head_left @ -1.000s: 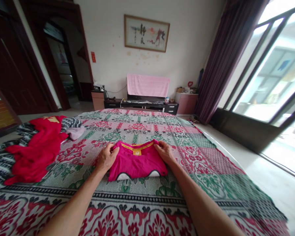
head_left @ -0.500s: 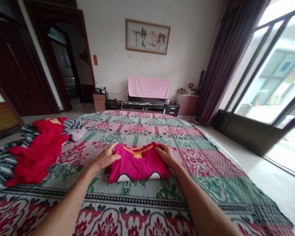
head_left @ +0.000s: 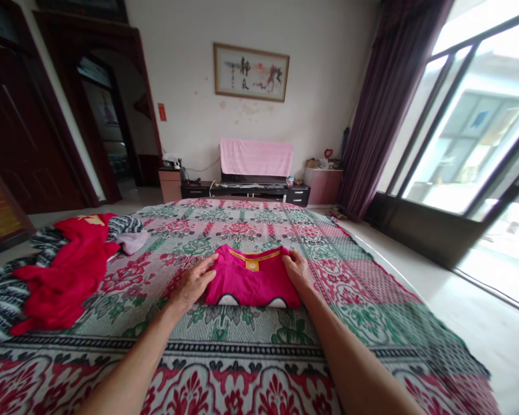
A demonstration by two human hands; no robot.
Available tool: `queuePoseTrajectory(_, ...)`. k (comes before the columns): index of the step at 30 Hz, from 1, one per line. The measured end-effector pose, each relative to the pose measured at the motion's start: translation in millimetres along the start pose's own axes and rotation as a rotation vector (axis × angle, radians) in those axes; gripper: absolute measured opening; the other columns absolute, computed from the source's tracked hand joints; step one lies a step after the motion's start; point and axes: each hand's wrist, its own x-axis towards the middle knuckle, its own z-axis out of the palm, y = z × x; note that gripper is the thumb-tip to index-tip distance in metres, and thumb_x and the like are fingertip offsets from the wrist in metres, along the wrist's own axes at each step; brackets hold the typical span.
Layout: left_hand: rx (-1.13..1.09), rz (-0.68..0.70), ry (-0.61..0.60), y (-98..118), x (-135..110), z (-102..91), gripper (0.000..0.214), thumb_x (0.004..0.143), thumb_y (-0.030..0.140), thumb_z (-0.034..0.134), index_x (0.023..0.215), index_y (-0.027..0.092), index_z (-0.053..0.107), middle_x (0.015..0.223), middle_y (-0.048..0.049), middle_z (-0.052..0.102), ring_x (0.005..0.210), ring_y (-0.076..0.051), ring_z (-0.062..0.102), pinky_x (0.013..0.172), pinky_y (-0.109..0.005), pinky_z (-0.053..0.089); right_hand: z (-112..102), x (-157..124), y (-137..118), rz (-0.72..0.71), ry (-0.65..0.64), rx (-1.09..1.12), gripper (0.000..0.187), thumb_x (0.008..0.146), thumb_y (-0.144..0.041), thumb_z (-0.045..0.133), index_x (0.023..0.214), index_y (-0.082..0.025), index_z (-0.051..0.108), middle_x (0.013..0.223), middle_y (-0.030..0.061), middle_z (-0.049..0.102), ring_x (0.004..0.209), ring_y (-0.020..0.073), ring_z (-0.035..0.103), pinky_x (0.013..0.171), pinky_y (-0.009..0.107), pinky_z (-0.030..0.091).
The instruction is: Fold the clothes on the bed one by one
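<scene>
A bright pink T-shirt (head_left: pixel 251 283), folded into a compact rectangle, lies on the patterned bedspread (head_left: pixel 237 328). Its neckline, with a yellow inner band and label, faces the far side, and black-and-white shapes show along the near edge. My left hand (head_left: pixel 194 285) grips the shirt's left upper edge, thumb and fingers slightly apart. At the right upper corner, my right hand (head_left: pixel 297 271) is closed on the fabric with its thumb on top. The fingertips beneath the cloth are hidden.
To the left lies a loose heap of red clothing (head_left: pixel 75 259) and black-and-white striped cloth (head_left: pixel 2 308), with a pale pink piece (head_left: pixel 133 242) beside it. Beyond the bed stands a low black cabinet (head_left: pixel 300 196) under a pink towel (head_left: pixel 256 157).
The pink T-shirt has shifted slightly right and away from me across the bedspread, both hands moving with it. The head view has turned a little.
</scene>
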Motion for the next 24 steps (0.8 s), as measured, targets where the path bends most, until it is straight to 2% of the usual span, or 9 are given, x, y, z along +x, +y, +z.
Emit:
queuePoseTrajectory(3, -0.114, -0.042, -0.129, -1.5, -0.5, 1.3, 0.063, 0.07, 0.036, 0.06, 0.129, 0.015, 0.054, 0.115, -0.0115, 0.066, 0.095, -0.02, 0.065, 0.084, -0.031, 0.05, -4.7, 1.5, 3.2, -0.008, -0.019, -0.098, 0.027, 0.07, -0.036, 0.05, 0.084, -0.018, 0.066, 0.077, 0.0025, 0.068, 0.071, 0.0183, 0.06, 0.057, 0.024, 0.045)
queuePoseTrajectory(4, -0.108, -0.044, -0.138, -3.2, -0.3, 0.6, 0.062, 0.07, 0.035, 0.06, 0.128, 0.014, 0.055, 0.115, -0.0117, 0.067, 0.097, -0.02, 0.064, 0.084, -0.03, 0.05, -5.4, 1.7, 3.2, -0.015, -0.025, -0.117, 0.027, 0.071, -0.036, 0.05, 0.084, -0.019, 0.066, 0.076, 0.0021, 0.068, 0.071, 0.0183, 0.06, 0.057, 0.024, 0.045)
queuePoseTrajectory(7, 0.018, -0.043, -0.137, -7.8, 0.7, -2.4, 0.051, 0.07, 0.033, 0.059, 0.117, 0.013, 0.063, 0.106, -0.0101, 0.07, 0.094, -0.021, 0.065, 0.082, -0.03, 0.05, -6.6, 0.7, 0.0, -0.023, -0.026, -0.124, 0.029, 0.073, -0.041, 0.049, 0.08, -0.019, 0.067, 0.071, 0.0011, 0.067, 0.068, 0.0178, 0.059, 0.055, 0.024, 0.043)
queuePoseTrajectory(11, 0.188, 0.0, -0.151, -4.5, -0.1, -4.8, 0.036, 0.071, 0.033, 0.058, 0.1, 0.017, 0.071, 0.097, -0.0054, 0.073, 0.089, -0.02, 0.066, 0.08, -0.028, 0.049, -7.5, -0.7, -3.0, -0.024, -0.043, -0.095, 0.033, 0.076, -0.047, 0.048, 0.075, -0.019, 0.066, 0.068, 0.0012, 0.066, 0.065, 0.0173, 0.058, 0.052, 0.023, 0.041)
queuePoseTrajectory(14, 0.283, 0.075, -0.15, 2.5, -2.2, -4.1, 0.032, 0.07, 0.03, 0.057, 0.095, 0.019, 0.072, 0.096, -0.003, 0.073, 0.089, -0.019, 0.065, 0.081, -0.026, 0.048, -8.3, 1.4, 0.8, -0.038, -0.05, -0.125, 0.032, 0.076, -0.046, 0.048, 0.078, -0.019, 0.067, 0.069, 0.0012, 0.066, 0.067, 0.0177, 0.059, 0.052, 0.023, 0.042)
queuePoseTrajectory(17, 0.362, 0.094, -0.129, 5.1, -3.1, -2.1, 0.031, 0.07, 0.03, 0.056, 0.093, 0.02, 0.073, 0.093, -0.0022, 0.073, 0.083, -0.018, 0.065, 0.077, -0.025, 0.049, -9.0, 4.2, 5.6, -0.01, -0.07, -0.123, 0.03, 0.074, -0.041, 0.05, 0.084, -0.02, 0.069, 0.073, 0.0012, 0.068, 0.069, 0.0179, 0.061, 0.054, 0.023, 0.044)
queuePoseTrajectory(20, 0.355, 0.087, -0.116, 1.7, -2.3, 0.0, 0.03, 0.069, 0.031, 0.056, 0.092, 0.021, 0.073, 0.094, -0.0019, 0.073, 0.083, -0.018, 0.065, 0.077, -0.026, 0.049, -8.2, 4.9, 7.7, 0.031, -0.098, -0.071, 0.029, 0.072, -0.037, 0.052, 0.088, -0.02, 0.069, 0.077, 0.0014, 0.07, 0.069, 0.0174, 0.062, 0.054, 0.023, 0.046)
queuePoseTrajectory(24, 0.259, 0.06, -0.075, -0.8, -1.1, 3.2, 0.03, 0.066, 0.029, 0.058, 0.091, 0.021, 0.073, 0.095, -0.0023, 0.074, 0.089, -0.02, 0.066, 0.082, -0.027, 0.05, -4.8, 3.8, 8.5, 0.061, -0.084, 0.036, 0.033, 0.07, -0.044, 0.054, 0.087, -0.019, 0.068, 0.073, 0.0007, 0.069, 0.063, 0.0161, 0.06, 0.051, 0.023, 0.045)
